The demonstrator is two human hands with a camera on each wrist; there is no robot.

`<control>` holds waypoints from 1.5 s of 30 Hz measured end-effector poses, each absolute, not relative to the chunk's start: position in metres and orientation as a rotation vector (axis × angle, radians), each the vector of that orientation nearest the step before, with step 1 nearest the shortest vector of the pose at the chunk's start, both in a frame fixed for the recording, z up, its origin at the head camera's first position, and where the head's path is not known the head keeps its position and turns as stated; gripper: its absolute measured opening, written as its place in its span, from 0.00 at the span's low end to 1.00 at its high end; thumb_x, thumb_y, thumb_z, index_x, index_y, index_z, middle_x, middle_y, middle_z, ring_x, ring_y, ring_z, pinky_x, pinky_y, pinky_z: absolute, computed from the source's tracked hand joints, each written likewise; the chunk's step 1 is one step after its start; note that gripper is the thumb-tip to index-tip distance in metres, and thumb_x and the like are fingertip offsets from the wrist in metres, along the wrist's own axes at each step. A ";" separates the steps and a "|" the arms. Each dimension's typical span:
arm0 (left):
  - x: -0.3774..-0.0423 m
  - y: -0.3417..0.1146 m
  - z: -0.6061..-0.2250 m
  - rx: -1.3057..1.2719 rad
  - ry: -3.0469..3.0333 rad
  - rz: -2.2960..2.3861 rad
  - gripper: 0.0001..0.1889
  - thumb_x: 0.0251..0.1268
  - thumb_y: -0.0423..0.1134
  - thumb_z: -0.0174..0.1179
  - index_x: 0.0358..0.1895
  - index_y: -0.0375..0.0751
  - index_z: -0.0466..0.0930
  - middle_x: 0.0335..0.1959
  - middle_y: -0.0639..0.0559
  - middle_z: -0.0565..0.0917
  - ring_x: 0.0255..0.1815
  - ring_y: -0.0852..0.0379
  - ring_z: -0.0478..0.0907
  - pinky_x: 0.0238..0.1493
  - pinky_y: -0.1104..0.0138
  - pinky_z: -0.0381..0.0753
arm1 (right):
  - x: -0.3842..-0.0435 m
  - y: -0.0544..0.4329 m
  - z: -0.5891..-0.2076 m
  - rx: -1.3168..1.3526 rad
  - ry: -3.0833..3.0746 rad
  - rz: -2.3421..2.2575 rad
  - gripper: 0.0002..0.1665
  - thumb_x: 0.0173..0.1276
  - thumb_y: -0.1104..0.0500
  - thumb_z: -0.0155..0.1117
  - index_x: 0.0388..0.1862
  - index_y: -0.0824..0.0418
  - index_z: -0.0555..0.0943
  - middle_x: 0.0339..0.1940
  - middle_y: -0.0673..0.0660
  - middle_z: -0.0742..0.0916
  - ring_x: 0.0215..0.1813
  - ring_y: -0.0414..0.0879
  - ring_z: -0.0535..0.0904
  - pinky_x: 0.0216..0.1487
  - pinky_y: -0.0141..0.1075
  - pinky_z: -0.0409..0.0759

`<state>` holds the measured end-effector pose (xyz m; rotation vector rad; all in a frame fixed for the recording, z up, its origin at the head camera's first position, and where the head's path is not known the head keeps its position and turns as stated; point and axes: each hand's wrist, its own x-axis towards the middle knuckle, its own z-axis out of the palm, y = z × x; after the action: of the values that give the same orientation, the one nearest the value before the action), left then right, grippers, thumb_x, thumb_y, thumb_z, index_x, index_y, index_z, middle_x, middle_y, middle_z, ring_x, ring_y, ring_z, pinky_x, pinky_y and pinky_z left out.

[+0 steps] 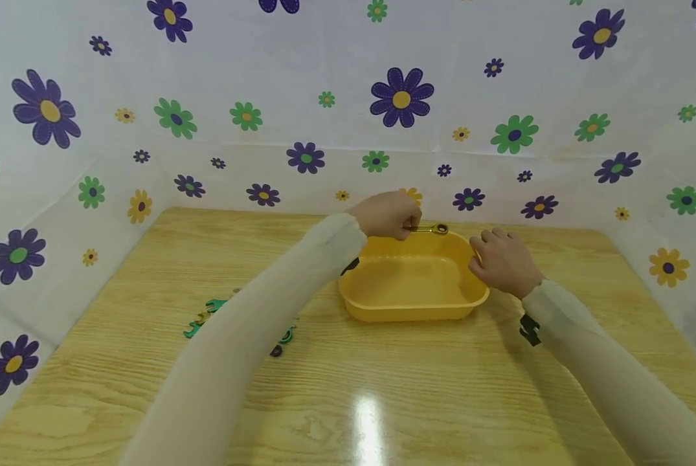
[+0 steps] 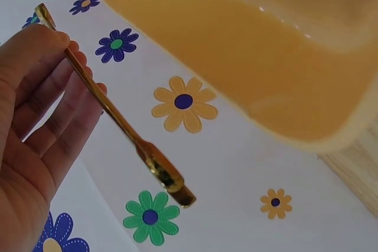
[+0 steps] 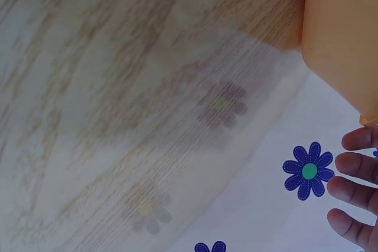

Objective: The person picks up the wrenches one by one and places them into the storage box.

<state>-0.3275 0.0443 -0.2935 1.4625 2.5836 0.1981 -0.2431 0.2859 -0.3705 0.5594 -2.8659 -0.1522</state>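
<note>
My left hand (image 1: 387, 215) is above the far rim of the yellow plastic basin (image 1: 414, 314), gripping a gold ratcheting wrench (image 1: 439, 229). In the left wrist view, thumb and fingers pinch the wrench (image 2: 112, 113) near one end, and its ring end sticks out past the hand. At the basin's right rim is my right hand (image 1: 505, 261), its thumb side over the edge. The right wrist view shows its fingers (image 3: 351, 193) spread and loosely bent beside the basin's corner (image 3: 339, 33). The rest of that hand is out of frame there.
A group of green, gold and dark wrenches (image 1: 199, 323) lies on the wooden table (image 1: 324, 395) at the left, partly covered by my left forearm. A white cloth with printed flowers (image 1: 301, 71) encloses the table at the back and sides.
</note>
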 end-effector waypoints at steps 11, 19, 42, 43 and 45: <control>-0.335 0.073 -0.314 1.399 2.548 0.226 0.17 0.54 0.27 0.55 0.16 0.47 0.60 0.18 0.54 0.59 0.23 0.60 0.55 0.29 0.71 0.58 | -0.244 0.285 -0.369 0.549 -2.863 -0.150 0.11 0.60 0.56 0.51 0.30 0.63 0.74 0.23 0.57 0.75 0.28 0.51 0.68 0.33 0.44 0.68; -0.338 0.081 -0.325 1.346 2.556 0.188 0.17 0.55 0.28 0.57 0.16 0.46 0.60 0.17 0.54 0.60 0.21 0.61 0.56 0.25 0.72 0.58 | -0.244 0.287 -0.370 0.550 -2.861 -0.165 0.11 0.60 0.56 0.51 0.30 0.63 0.73 0.23 0.57 0.75 0.28 0.52 0.68 0.33 0.44 0.69; -0.340 0.096 -0.353 1.280 2.574 0.063 0.19 0.52 0.27 0.58 0.13 0.48 0.62 0.16 0.56 0.65 0.20 0.62 0.60 0.23 0.73 0.59 | -0.244 0.286 -0.371 0.547 -2.867 -0.163 0.11 0.61 0.55 0.51 0.30 0.62 0.73 0.23 0.56 0.74 0.28 0.51 0.67 0.32 0.41 0.65; -0.339 0.097 -0.354 1.273 2.575 0.056 0.18 0.52 0.27 0.59 0.13 0.48 0.62 0.16 0.56 0.66 0.21 0.62 0.61 0.23 0.73 0.60 | -0.244 0.286 -0.372 0.548 -2.864 -0.157 0.11 0.61 0.55 0.51 0.30 0.62 0.73 0.23 0.56 0.74 0.28 0.50 0.67 0.32 0.41 0.65; -0.339 0.099 -0.356 1.268 2.573 0.044 0.18 0.52 0.28 0.59 0.14 0.48 0.63 0.17 0.56 0.67 0.22 0.62 0.62 0.24 0.73 0.61 | -0.245 0.287 -0.372 0.549 -2.858 -0.154 0.11 0.61 0.55 0.51 0.30 0.62 0.73 0.23 0.56 0.74 0.28 0.50 0.66 0.31 0.41 0.64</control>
<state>-0.3385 0.0995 -0.3556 1.2684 2.5732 0.0437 -0.2446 0.2869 -0.3723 0.5490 -2.8582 -0.1537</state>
